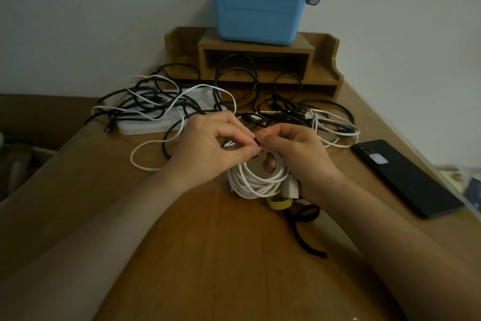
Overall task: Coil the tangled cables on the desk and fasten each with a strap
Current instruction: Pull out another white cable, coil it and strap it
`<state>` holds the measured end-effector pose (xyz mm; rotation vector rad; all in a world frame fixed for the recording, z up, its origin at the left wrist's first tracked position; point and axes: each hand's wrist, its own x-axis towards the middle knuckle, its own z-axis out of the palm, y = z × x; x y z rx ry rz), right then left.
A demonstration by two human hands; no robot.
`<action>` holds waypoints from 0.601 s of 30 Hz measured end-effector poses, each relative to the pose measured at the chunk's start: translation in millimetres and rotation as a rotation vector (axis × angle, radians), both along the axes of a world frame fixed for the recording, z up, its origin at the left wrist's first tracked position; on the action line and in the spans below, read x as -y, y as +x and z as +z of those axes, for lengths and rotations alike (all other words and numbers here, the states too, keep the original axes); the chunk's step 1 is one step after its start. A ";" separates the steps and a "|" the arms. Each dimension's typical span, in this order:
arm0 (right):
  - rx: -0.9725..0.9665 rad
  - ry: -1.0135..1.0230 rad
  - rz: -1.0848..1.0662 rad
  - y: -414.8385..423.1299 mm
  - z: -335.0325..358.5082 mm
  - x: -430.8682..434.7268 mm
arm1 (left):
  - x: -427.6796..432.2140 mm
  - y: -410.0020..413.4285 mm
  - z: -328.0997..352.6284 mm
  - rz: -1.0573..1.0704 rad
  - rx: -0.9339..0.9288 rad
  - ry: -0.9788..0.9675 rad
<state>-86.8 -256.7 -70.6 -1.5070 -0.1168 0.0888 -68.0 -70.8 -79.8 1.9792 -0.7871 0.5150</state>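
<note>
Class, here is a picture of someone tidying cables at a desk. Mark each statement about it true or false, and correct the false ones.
1. The left hand pinches a black strap at the top of the coiled white cable, which the right hand holds. True.
2. The blue bin sits on the desk beside the phone. False: it stands on the wooden organiser at the back.
3. A yellow strap lies by the coil. True.
4. Every cable is already coiled. False: tangled black and white cables lie loose behind the hands.
</note>
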 end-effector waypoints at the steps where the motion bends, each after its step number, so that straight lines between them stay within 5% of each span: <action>1: 0.005 0.003 -0.001 -0.1 -0.7 -0.7 | 0.0 0.2 0.2 -0.004 -0.022 -0.007; 9: 0.115 0.006 0.008 -1.6 -7.1 -0.4 | 0.5 -1.4 -2.1 0.142 -0.070 -0.005; 18: 0.100 0.054 0.163 -1.6 -1.7 1.2 | -2.3 0.7 -5.2 0.274 0.409 0.031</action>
